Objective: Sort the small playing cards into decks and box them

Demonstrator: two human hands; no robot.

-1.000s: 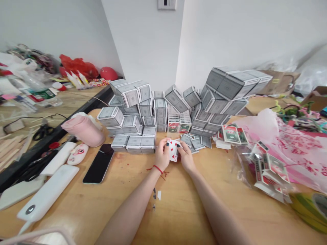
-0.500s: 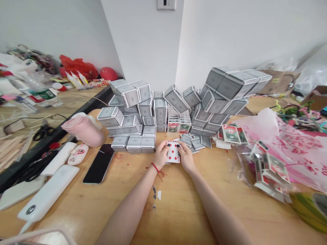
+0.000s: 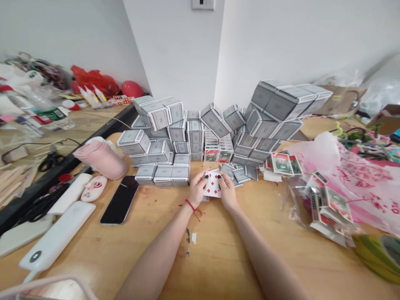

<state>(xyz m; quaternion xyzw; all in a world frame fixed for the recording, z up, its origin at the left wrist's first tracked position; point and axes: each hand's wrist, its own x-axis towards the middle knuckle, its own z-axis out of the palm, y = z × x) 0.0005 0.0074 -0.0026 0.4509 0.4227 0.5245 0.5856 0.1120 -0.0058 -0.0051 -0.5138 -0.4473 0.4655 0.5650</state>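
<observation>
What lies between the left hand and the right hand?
In the head view, a playing card with red diamonds, held by both the left hand and right hand.

Flat white painted wall (image 3: 175,50): is rising behind smooth yellow-brown wooden table (image 3: 125,250); rectangular white wall plate (image 3: 203,5): is sitting high; brighter light: is falling right of wall's corner

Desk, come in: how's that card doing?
Left hand, right hand: both holding diamond card. Card: face toward camera. Close by: grey-backed cards beyond right hand.
</observation>
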